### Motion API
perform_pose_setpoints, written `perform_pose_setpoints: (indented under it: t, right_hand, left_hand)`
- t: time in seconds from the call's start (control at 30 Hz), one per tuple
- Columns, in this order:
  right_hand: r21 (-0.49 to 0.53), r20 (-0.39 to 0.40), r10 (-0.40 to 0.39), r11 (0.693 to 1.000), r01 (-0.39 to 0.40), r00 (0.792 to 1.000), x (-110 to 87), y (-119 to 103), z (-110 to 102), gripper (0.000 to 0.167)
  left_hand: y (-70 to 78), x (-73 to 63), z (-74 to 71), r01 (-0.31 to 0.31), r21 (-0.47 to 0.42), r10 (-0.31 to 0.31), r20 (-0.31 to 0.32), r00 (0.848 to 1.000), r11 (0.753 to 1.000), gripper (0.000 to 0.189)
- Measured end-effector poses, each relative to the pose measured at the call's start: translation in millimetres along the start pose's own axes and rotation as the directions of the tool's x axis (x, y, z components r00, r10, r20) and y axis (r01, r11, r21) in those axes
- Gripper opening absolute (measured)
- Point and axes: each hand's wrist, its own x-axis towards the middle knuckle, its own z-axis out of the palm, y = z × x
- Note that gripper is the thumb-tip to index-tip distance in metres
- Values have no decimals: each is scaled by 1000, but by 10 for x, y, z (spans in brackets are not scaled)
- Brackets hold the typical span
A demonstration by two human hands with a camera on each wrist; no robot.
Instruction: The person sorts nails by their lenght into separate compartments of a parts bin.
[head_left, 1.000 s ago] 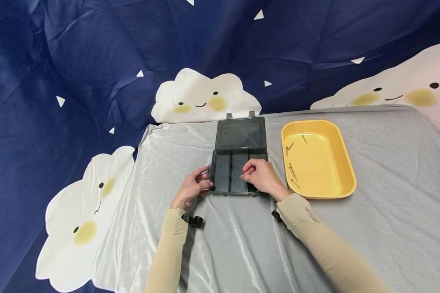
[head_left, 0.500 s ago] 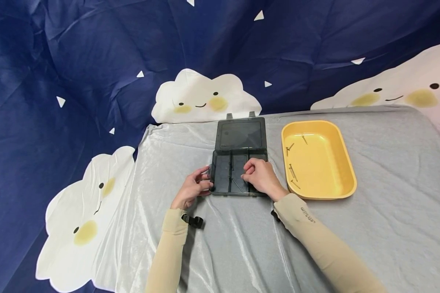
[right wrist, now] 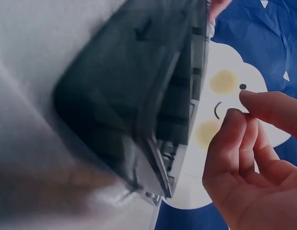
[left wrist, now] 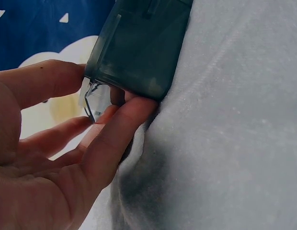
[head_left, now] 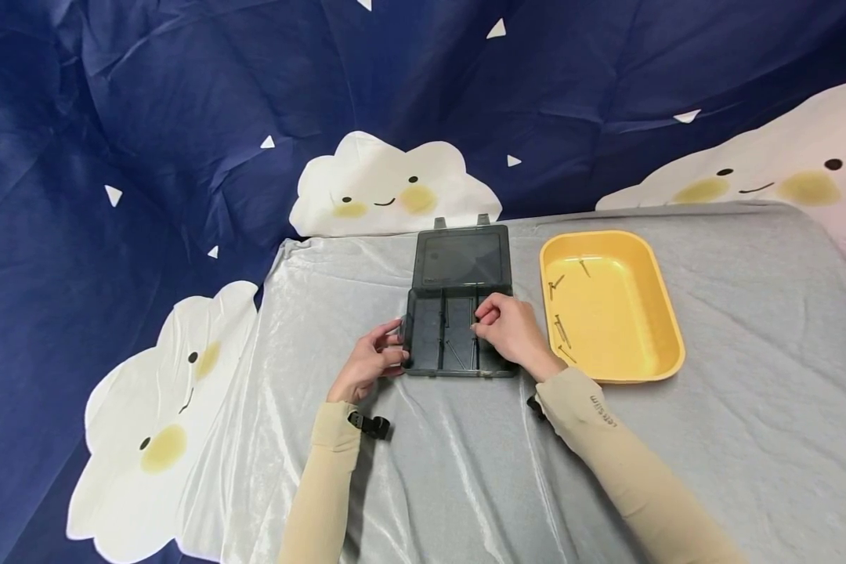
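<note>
A dark see-through compartment box (head_left: 423, 337) lies open on the cloth, its lid (head_left: 463, 258) folded back. My left hand (head_left: 366, 362) holds its left side, thumb low on the wall and forefinger at the rim in the left wrist view. My right hand (head_left: 511, 329) is over the right part of the box, fingers bent, thumb and forefinger tips close together. Nothing shows between those fingertips (right wrist: 234, 115) in the right wrist view. Long thin screws lie in the middle compartment, one slanted screw (head_left: 456, 355) and another screw (head_left: 474, 354) along the right divider. The hand partly hides the right compartment.
A yellow tray (head_left: 666, 313) stands right of the box, with several screws (head_left: 562, 332) along its left side. Grey cloth (head_left: 458, 470) covers the table. A blue curtain (head_left: 571, 70) with clouds hangs behind.
My right hand has shifted slightly right and away from the middle compartment. A screw now shows lying along the right divider, where the hand was. The left hand stays put.
</note>
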Motion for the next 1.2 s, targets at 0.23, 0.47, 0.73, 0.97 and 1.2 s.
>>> perform_pose_setpoints:
  t: [0.23,0.47,0.73,0.97,1.2]
  right_hand:
    - [0,-8,-3,1000,3,1000,-9,-13,-172,15]
    - [-9,-57,-34,999,33,998,-8,-21,-412,11]
    - [-52,-137,-79,996,73,987,-6,-17,-735,12]
    - [-94,-169,-82,993,66,982,-13,-28,-1001,16]
    - [-104,-217,-54,994,31,975,-17,21,-1250,17]
  left_hand:
    - [81,-62,13,7,18,-8,21,1000,1000,73]
    - [-13,-23,23,-17,-6,17,-16,1000,1000,71]
    - [3,-25,35,-16,-17,16,-23,1000,1000,70]
    - [31,-30,32,-13,-11,12,-17,1000,1000,71]
    - [38,-46,41,-2,2,2,-13,1000,1000,70]
